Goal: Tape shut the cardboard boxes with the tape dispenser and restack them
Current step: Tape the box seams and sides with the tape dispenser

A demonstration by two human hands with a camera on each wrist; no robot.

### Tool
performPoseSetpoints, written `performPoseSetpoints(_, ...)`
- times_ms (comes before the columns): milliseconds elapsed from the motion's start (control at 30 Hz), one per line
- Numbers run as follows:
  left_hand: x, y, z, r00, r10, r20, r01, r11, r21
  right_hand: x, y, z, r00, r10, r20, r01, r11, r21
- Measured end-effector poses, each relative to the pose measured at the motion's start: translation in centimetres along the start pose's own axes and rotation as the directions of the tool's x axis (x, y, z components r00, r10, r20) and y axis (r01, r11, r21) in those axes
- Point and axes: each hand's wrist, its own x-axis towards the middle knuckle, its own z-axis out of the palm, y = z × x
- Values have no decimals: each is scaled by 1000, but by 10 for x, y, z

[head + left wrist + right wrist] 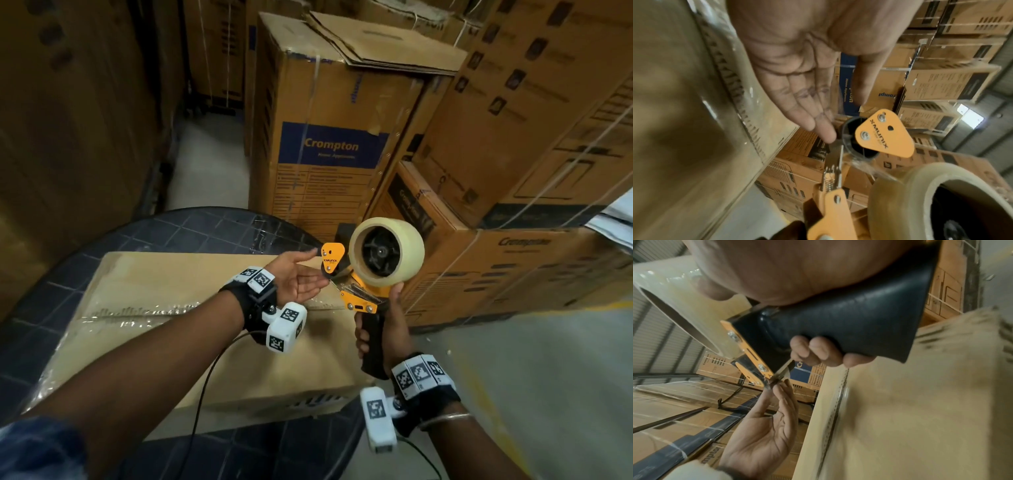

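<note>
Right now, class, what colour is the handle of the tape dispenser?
Black, on an orange frame; the handle shows best in the right wrist view.

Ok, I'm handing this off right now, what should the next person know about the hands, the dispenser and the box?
Right hand grips the black handle of the tape dispenser, held up in the air above the box, roll loaded.
Left hand is open, palm up, its fingertips at the dispenser's front by the metal blade; whether it holds the tape end I cannot tell.
The cardboard box lies flat on the round dark table, with clear tape already over its long seam.
Left: free the tape end, finish any seams that are open, then restack the box with the stacked cartons behind.
</note>
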Motion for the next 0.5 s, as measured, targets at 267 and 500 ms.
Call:
performPoseSetpoints(267, 43, 26, 28, 976, 109, -187, -16, 897, 442, 17, -3, -21, 999, -35, 6, 34, 999, 29)
performPoseSetpoints(500, 78, 36, 46, 968, 201, -153, -70, 796, 602, 30, -9, -29, 1000, 24, -17, -24, 999, 21)
